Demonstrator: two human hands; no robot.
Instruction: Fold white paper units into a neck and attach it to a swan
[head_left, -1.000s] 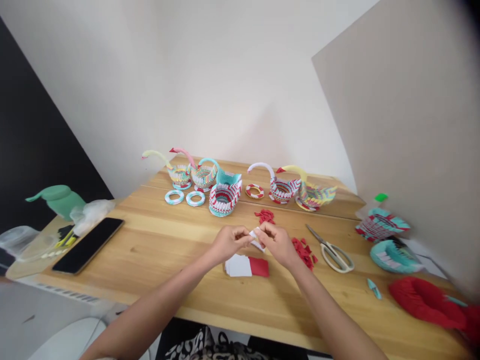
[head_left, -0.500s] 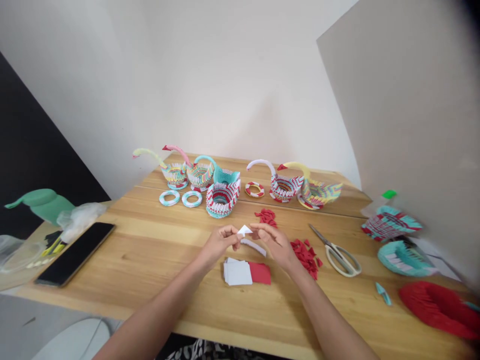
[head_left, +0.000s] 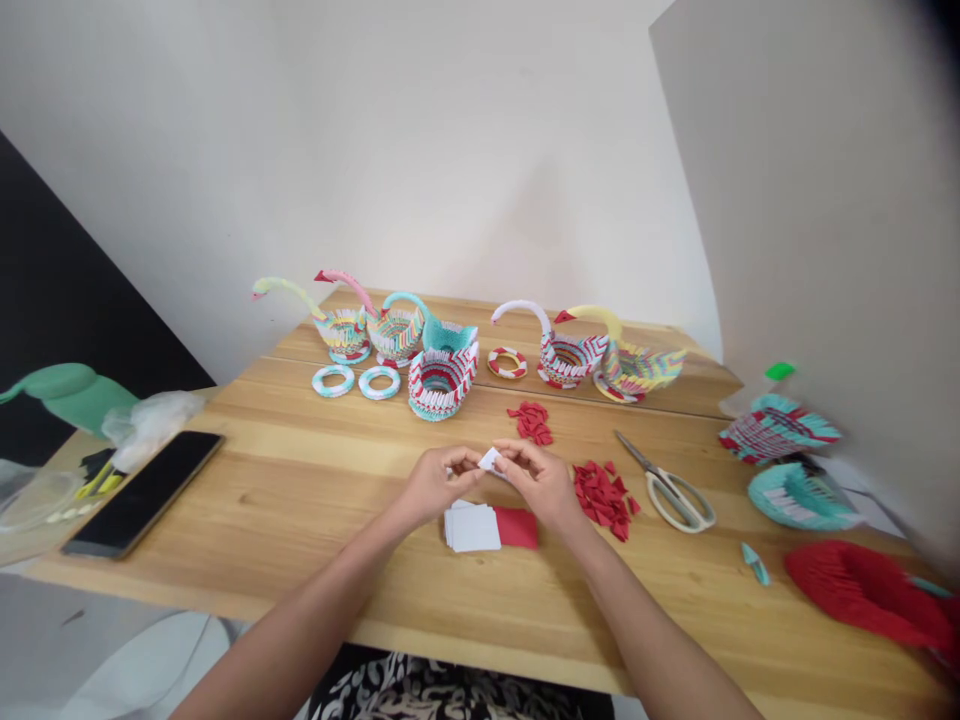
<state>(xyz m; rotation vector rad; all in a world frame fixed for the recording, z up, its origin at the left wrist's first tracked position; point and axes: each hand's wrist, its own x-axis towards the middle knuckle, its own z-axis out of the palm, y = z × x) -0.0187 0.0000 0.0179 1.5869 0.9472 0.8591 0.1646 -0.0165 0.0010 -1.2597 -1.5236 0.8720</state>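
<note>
A small folded white paper piece (head_left: 490,460) is pinched between my left hand (head_left: 442,478) and my right hand (head_left: 541,482), above the middle of the table. The fingers of both hands are closed on its edges. Just below them lies a stack of white paper slips (head_left: 472,528), with red paper slips (head_left: 517,527) against its right side. Two heaps of small folded red paper pieces lie near my right hand: a larger heap (head_left: 602,497) to its right and a smaller heap (head_left: 531,421) behind it.
Scissors (head_left: 667,485) lie on the right, near a red folded-paper form (head_left: 855,590) and a teal one (head_left: 799,497). Several paper swans, one with a yellow neck (head_left: 592,315), and paper rings (head_left: 379,382) stand along the back. A phone (head_left: 146,492) lies at left.
My right hand has closed in on the white paper, and its fingers now grip it. The paper has turned and looks more square. The view has shifted slightly.
</note>
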